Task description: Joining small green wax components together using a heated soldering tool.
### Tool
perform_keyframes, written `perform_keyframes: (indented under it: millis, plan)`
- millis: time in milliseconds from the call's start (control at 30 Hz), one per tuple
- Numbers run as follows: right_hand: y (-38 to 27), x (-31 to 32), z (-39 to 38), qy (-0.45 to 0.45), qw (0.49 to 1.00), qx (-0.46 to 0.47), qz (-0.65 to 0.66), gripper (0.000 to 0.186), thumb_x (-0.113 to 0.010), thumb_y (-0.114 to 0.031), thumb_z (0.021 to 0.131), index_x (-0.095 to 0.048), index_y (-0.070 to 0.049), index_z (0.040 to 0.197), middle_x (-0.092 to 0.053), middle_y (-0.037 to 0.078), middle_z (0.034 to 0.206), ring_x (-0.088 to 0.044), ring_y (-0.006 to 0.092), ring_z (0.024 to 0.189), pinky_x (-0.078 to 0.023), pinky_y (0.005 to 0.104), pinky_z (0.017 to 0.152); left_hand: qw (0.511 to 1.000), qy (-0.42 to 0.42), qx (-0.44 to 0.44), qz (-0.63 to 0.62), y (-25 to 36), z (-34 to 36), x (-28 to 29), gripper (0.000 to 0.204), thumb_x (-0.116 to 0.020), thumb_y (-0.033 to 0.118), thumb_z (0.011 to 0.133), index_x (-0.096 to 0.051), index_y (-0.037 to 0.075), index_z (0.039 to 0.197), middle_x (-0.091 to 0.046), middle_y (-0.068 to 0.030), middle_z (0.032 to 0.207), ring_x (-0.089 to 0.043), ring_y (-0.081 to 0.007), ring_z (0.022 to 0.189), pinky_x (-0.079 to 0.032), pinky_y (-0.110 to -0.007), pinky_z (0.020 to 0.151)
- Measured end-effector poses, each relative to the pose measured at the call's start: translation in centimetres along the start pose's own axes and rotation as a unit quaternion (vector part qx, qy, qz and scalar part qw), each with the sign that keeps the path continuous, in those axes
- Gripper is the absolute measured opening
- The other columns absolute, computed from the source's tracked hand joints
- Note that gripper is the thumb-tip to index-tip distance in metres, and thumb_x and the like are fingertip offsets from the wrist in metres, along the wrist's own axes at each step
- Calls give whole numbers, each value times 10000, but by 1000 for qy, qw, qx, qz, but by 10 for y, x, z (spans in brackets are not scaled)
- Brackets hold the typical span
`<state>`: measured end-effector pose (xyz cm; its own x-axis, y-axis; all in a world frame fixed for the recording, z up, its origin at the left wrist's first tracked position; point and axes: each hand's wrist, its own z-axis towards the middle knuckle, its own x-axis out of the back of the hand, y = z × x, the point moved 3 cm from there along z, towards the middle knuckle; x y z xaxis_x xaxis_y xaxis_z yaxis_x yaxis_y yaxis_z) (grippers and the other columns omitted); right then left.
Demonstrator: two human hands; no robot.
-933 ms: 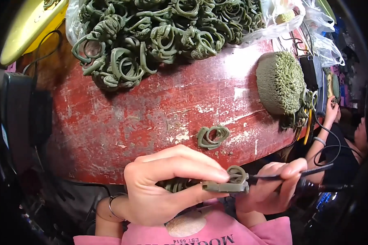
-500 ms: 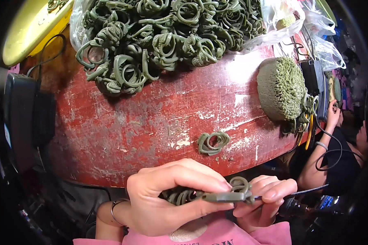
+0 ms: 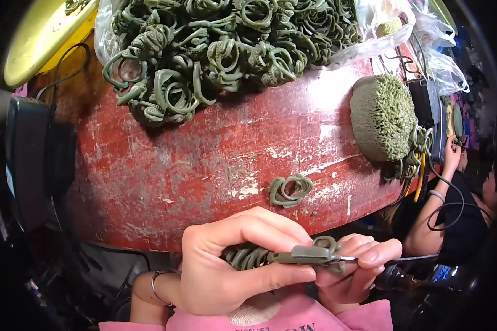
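Observation:
My left hand (image 3: 218, 270) is closed around a bunch of dull green, wax-like rings (image 3: 247, 256), thumb and forefinger pinching one whose flat band (image 3: 308, 252) faces up. My right hand (image 3: 361, 267) is closed on a slim blade-like tool (image 3: 348, 258), its bright metal tip against the end of the pinched ring. The tool's dark shaft runs out past the right fingers; its exact kind is unclear. Part of the bunch is hidden in my left palm. Just beyond my hands, a small loose cluster of green rings (image 3: 290, 191) lies on the worn red table (image 3: 204, 165).
A large heap of green rings (image 3: 221, 55) on clear plastic covers the far side. To the right stand a round, rough green block (image 3: 384, 118), cables and a black box (image 3: 422, 102). A dark device (image 3: 33, 160) and a yellow basin (image 3: 44, 38) are left. Another person's arm (image 3: 439, 193) shows at right.
The pinched ring has tilted and rises slightly, and more of the tool's metal tip shows beside it. My left hand has shifted a little right.

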<state>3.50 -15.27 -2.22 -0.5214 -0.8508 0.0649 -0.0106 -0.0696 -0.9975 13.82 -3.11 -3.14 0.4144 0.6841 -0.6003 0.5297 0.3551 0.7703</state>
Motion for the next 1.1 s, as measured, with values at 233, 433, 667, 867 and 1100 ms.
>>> perform_keyframes:
  millis: [233, 433, 667, 867, 1100]
  plan:
    - [-7, -2, 15, -116, 992, 32, 27, 227, -372, -302, 917, -355, -86, 849, -523, 51, 500, -472, 129, 430, -435, 257, 449, 1000, 12, 10, -21, -1, -2, 2, 228, -744, -19, 611, -565, -25, 750, -586, -191, 833, -591, -169, 711, -487, -272, 629]
    - [-8, -1, 13, -63, 997, 13, 51, 236, -397, -263, 917, -317, -79, 792, -431, 35, 532, -375, 92, 403, -342, 237, 407, 986, -21, -77, 147, 5, 1, 5, 260, -753, -51, 579, -573, -4, 760, -577, -145, 816, -592, -177, 734, -491, -278, 636]
    - [-6, 5, 10, -43, 998, 15, 31, 239, -453, -285, 892, -420, -49, 907, -587, 101, 557, -457, 116, 388, -367, 228, 385, 962, 5, -142, 232, 11, -2, 4, 277, -754, -51, 578, -573, 22, 774, -557, -94, 766, -585, -184, 711, -489, -285, 625]
    - [-8, 3, 9, -4, 999, 44, 12, 251, -432, -294, 899, -384, -48, 912, -581, 81, 538, -462, 114, 392, -364, 225, 389, 948, 6, -171, 269, 13, -4, 4, 264, -746, -32, 601, -569, 21, 791, -549, -93, 744, -576, -182, 672, -486, -286, 601]
    - [-11, 11, 5, 0, 995, 91, -50, 253, -418, -290, 905, -368, -43, 923, -586, 81, 554, -470, 107, 401, -364, 211, 405, 917, 6, -233, 323, 15, -4, -2, 271, -754, -8, 595, -570, 13, 792, -543, -100, 729, -569, -183, 624, -477, -279, 559]
